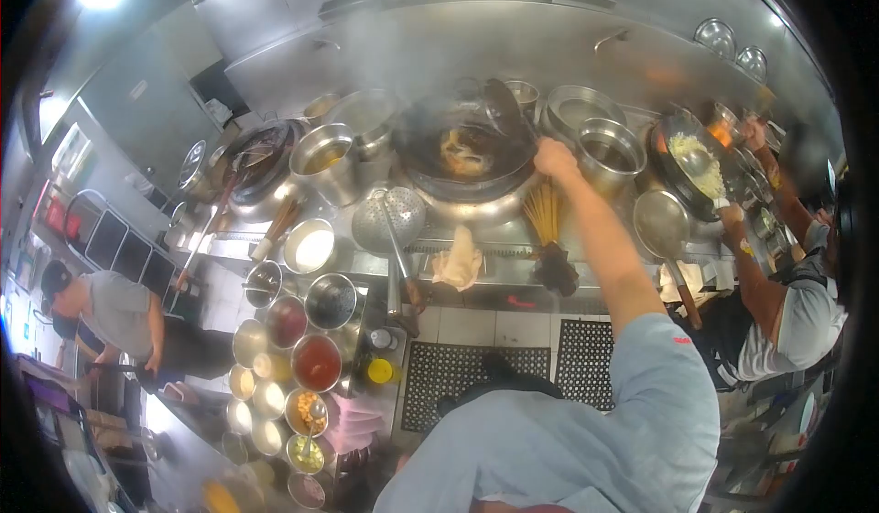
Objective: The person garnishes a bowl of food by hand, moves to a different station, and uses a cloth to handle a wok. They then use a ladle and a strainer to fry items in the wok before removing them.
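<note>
My right hand [555, 158] is closed around the handle of a dark wok ladle [503, 108], with my arm stretched forward. The ladle's bowl is raised at the right rear rim of a black wok [421, 161]. Brown liquid or sauce [465, 151] lies in the bottom of the wok, and steam rises over it. Below the wok, a pale cloth [457, 260] hangs on the stove's front edge. A bamboo brush [544, 213] stands beside it, under my forearm. My left hand is not visible; my body hides that side.
A perforated skimmer [389, 220] rests left of the cloth. Steel pots [324, 161] flank the wok. Sauce containers [317, 363] crowd the lower left. At right, a co-worker [787, 312] handles a wok of pale chopped food [698, 163] near flame. Another person [114, 316] stands left.
</note>
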The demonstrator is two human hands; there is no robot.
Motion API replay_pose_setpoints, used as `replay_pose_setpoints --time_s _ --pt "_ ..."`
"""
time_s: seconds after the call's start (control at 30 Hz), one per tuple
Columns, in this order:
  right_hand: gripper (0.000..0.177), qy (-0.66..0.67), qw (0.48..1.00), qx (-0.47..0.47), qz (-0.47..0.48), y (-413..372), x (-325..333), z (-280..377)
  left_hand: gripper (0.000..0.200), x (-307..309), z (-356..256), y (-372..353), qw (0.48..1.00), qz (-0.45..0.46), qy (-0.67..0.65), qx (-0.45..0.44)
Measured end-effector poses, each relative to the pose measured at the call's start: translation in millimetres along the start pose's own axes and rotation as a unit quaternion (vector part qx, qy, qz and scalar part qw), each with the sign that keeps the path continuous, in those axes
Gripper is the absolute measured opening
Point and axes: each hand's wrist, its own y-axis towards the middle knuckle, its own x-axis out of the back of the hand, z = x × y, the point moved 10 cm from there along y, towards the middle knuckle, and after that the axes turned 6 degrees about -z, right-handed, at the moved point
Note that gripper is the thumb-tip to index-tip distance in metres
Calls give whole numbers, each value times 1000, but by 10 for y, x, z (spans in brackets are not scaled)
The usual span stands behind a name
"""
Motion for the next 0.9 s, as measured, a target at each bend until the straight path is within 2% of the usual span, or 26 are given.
replay_pose_setpoints --time_s 0.03,0.07,0.17,0.2,0.27,0.33,0.37,0.43,0.47,0.5,0.53,0.57,0.6,0.63,0.67,0.73,0.8,0.9 --pt "35 -6 1000 -13 0 87 -19 -85 50 -9 12 -13 1000 -2 -4 3" --pt "32 20 999 -8 -50 132 29 -135 50 -21 32 -33 1000 -4 -8 6" --pt "29 14 997 77 -1 728 -668 -356 50 -58 77 -92 1000 -8 -15 13" --pt "29 48 998 50 6 734 -796 -382 50 -63 70 -95 1000 -10 -16 12" --pt "14 15 967 242 83 912 -1527 -301 50 -73 92 -121 1000 -15 -21 16" --pt "16 185 918 335 100 717 -1591 7 50 -91 136 -144 999 -17 -26 19" --pt "19 299 881 351 107 554 -1568 135 50 -99 173 -165 999 -17 -29 22" --pt "17 489 833 217 145 402 -1455 373 49 -104 186 -176 999 -21 -35 23" --pt "14 553 812 63 177 329 -1564 394 49 -104 208 -192 999 -21 -36 25" --pt "12 598 769 -94 205 196 -1644 334 49 -107 235 -205 999 -21 -38 26" --pt "11 445 873 -46 195 196 -1503 343 49 -121 275 -230 999 -22 -41 29" --pt "15 327 936 11 133 272 -1366 386 49 -133 290 -235 998 -22 -42 29" --pt "21 201 975 67 66 340 -1244 431 49 -135 295 -242 998 -21 -43 30" --pt "27 70 990 123 -1 353 -1144 510 49 -143 296 -239 998 -21 -46 30" --pt "37 66 996 28 58 143 -898 531 49 -147 315 -239 998 -21 -46 30" --pt "34 35 998 48 38 -50 -489 697 49 -158 349 -250 998 -20 -46 32" --pt "33 -8 995 85 43 -82 -378 754 49 -161 375 -237 998 -17 -44 31" --pt "33 -28 995 90 23 -176 -179 777 49 -185 403 -225 999 -12 -43 31"
